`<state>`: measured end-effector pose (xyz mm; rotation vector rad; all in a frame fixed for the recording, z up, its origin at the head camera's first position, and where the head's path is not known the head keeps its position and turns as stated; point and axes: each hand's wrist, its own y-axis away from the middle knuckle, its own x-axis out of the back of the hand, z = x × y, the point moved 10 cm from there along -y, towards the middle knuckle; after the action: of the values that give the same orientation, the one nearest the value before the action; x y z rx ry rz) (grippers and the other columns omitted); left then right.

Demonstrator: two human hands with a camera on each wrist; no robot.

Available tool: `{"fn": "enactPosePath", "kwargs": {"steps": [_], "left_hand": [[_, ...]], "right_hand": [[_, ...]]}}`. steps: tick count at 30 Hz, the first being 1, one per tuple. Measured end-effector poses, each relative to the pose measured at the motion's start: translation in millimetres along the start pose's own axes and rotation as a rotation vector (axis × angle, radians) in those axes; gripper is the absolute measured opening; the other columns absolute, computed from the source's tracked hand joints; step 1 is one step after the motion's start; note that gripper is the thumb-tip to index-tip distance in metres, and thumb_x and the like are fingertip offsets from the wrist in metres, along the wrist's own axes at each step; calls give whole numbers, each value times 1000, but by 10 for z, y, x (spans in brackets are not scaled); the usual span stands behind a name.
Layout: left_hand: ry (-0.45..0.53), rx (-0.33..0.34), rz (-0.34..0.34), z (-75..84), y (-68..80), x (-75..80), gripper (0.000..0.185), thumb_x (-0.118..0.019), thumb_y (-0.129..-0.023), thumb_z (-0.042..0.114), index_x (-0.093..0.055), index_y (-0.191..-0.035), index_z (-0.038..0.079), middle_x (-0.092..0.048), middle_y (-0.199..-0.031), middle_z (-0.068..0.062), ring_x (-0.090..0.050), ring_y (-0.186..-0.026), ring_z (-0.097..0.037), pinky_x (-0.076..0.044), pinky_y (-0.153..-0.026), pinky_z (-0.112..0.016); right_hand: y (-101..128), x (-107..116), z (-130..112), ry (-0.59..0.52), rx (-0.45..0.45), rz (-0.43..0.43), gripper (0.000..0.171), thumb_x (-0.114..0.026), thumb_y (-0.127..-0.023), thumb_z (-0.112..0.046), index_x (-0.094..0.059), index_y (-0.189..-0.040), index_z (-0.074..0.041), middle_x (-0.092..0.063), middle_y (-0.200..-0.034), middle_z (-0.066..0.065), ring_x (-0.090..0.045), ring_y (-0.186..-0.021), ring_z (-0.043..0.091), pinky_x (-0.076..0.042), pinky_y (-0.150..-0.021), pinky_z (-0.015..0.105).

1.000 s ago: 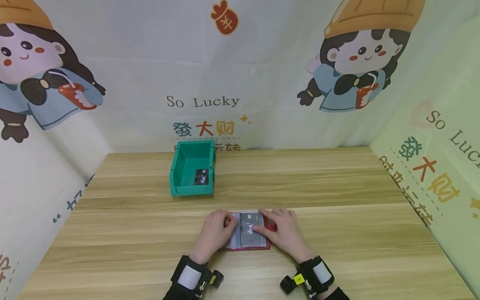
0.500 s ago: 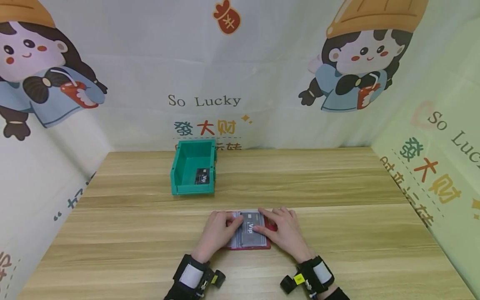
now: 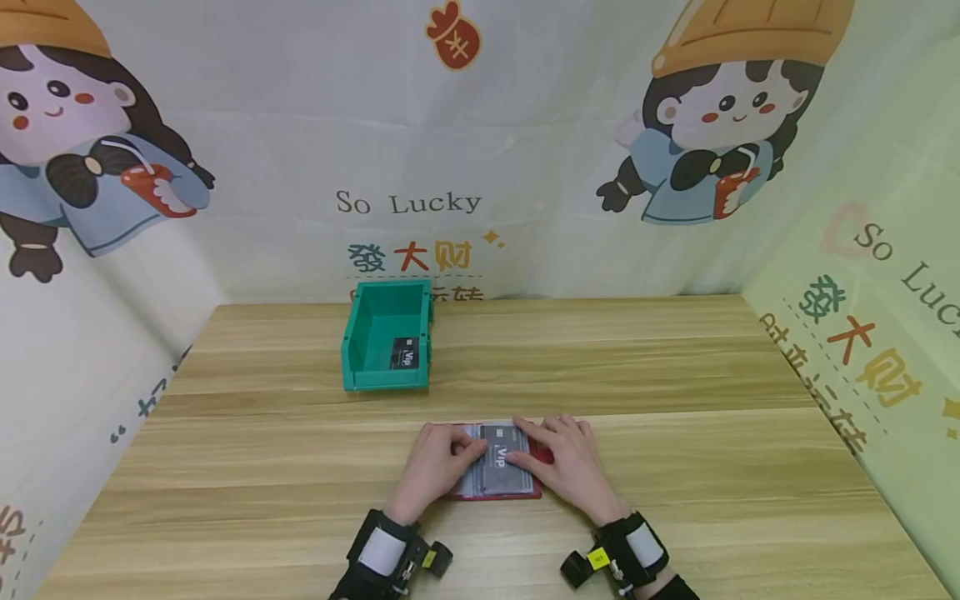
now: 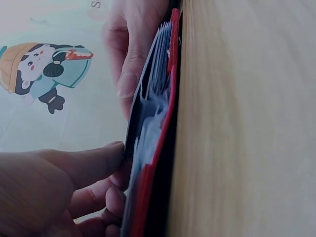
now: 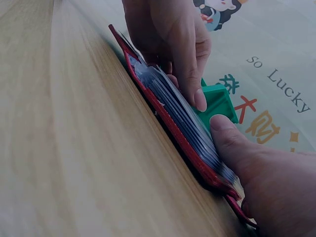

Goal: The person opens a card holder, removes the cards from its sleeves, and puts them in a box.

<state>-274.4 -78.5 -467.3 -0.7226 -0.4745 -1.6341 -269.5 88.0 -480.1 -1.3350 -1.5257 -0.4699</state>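
Red-covered and lying spread on the wooden table point(image 3: 637, 358), the card holder point(image 3: 471, 480) sits at the near side, between the hands, with a green bin point(image 3: 386, 387) farther off to the left. The left hand point(image 3: 435, 458) pinches at the left edge of the grey VIP card point(image 3: 506, 477); whether it grips card or clear sleeve, I cannot tell. The right hand point(image 3: 566, 462) holds the holder's right side, thumb on the card, forefinger at the far edge. The card should prove light, stiff and rather slick, the sleeves limp and easily creased, so the card's edges look the best hold. Its long axis runs near to far, chip end far; the spread holder stretches left to right.
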Motion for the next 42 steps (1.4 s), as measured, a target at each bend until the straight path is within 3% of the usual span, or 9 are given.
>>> {"fn": "enactPosePath", "kwargs": {"steps": [8, 17, 21, 30, 42], "left_hand": [[-34, 34, -3, -36, 12, -25, 20, -73, -92, 21, -75, -75, 10, -51, -61, 4, -42, -74, -14, -29, -69, -26], [-12, -2, -35, -60, -8, -27, 23, -71, -93, 19, -71, -72, 9, -50, -61, 4, -43, -69, -11, -30, -67, -22], [5, 10, -58, -70, -11, -38, 27, -73, -92, 25, -71, -69, 11, -48, -59, 6, -43, -63, -10, -29, -62, -21], [8, 34, -45, -71, -6, -30, 30, -79, -87, 30, -68, -66, 11, -50, -60, 4, -42, -71, -13, -30, -68, -25], [86, 59, -77, -150, 5, 15, 27, -78, -87, 26, -67, -70, 9, -49, -62, 4, -44, -60, -10, -31, -56, -20]], "right_hand": [[-4, 9, -3, -15, -11, -7, 51, -75, -85, -49, -71, -128, -22, -52, -79, -10, -37, -78, 9, -25, -79, 30], [-2, 41, -23, -14, -2, 22, 53, -76, -83, -49, -71, -128, -21, -50, -78, -10, -37, -78, 8, -24, -78, 29], [-4, 29, -14, -17, -10, 12, 52, -76, -84, -48, -71, -127, -21, -49, -77, -10, -35, -78, 8, -24, -78, 30], [0, 24, -11, -12, -14, 2, 51, -76, -84, -48, -71, -128, -21, -49, -78, -9, -36, -79, 8, -25, -79, 30], [-3, 27, -20, -11, -6, 15, 52, -76, -84, -49, -71, -127, -21, -48, -78, -10, -36, -79, 9, -25, -78, 30]]}}
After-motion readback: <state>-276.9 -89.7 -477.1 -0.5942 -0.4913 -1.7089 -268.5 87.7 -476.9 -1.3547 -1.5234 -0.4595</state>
